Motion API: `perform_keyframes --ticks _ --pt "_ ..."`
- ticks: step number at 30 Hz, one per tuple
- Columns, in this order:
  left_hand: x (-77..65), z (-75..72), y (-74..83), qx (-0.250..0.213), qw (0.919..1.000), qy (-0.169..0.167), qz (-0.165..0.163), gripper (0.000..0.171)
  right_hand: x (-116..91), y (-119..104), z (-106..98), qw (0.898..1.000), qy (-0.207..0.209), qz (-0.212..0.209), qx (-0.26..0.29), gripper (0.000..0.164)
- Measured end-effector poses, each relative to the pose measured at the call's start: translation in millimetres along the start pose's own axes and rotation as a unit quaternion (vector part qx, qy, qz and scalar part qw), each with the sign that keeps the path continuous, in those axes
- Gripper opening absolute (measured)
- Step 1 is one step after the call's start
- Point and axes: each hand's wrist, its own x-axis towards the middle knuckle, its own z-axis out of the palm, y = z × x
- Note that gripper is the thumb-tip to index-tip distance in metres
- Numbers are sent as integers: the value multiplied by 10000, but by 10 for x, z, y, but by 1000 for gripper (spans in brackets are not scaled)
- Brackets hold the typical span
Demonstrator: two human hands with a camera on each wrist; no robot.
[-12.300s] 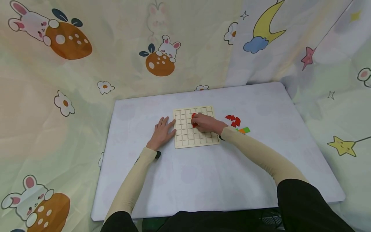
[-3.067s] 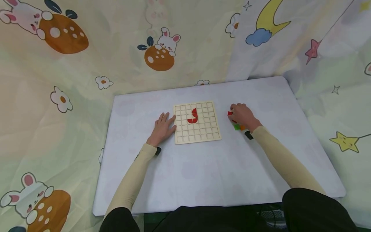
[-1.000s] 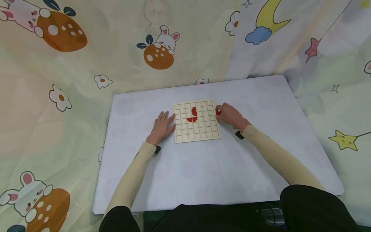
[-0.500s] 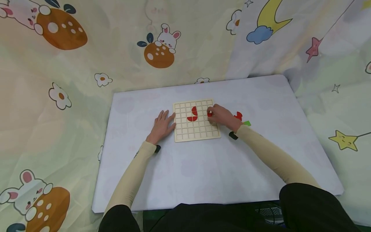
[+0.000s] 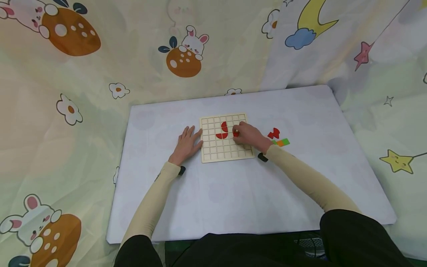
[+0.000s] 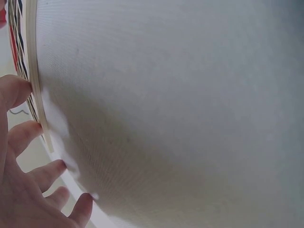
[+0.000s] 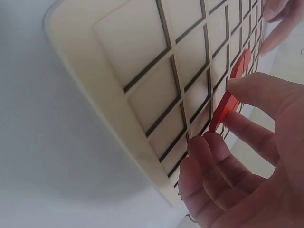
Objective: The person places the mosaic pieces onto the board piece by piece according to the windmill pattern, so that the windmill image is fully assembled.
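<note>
A pale wooden board with a square grid (image 5: pixel 213 155) lies on the white table. Against its left edge rests my left hand (image 5: pixel 187 145), fingers spread; in the left wrist view thumb and forefinger touch the board's side. Over the board's right half, my right hand (image 5: pixel 248 135) pinches a flat red piece (image 7: pixel 221 108) between thumb and fingers, tilted just above the grid. Left of it, red rounded pieces sit in the grid: an upper one (image 5: pixel 224 127) and a lower half-round pair (image 5: pixel 221 136). The held piece's full outline is partly hidden by fingers.
To the right of the board lie loose red pieces (image 5: pixel 275 132), with a green piece (image 5: pixel 285 141) and an orange piece (image 5: pixel 280 144) just below them. My right forearm passes close by these. A patterned cloth (image 5: pixel 150 66) hangs behind the table (image 5: pixel 207 207).
My right hand has gone from the loose pieces leftward onto the board, carrying a red piece. Longer ago it was working at the red pieces in the grid. My left hand stays put.
</note>
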Motion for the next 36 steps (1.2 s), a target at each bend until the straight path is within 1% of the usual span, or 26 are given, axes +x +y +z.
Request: perform_keyframes --ticks 9,12,17,26,36 --pt "2 1 -3 21 10000 -43 -51 60 57 -22 91 9996 95 73 -258 26" --pt "-9 -8 -1 -13 10000 -35 -49 60 76 -28 124 9994 171 95 -283 27" --pt "-16 -1 -4 -30 10000 -56 -24 59 95 -45 173 9993 179 119 -320 25" --pt "-11 10 -5 29 9999 -101 -48 59 104 -65 182 9989 190 67 -429 27" --pt "2 12 -17 15 10000 -63 -6 59 123 -52 166 9983 243 -131 -515 27"
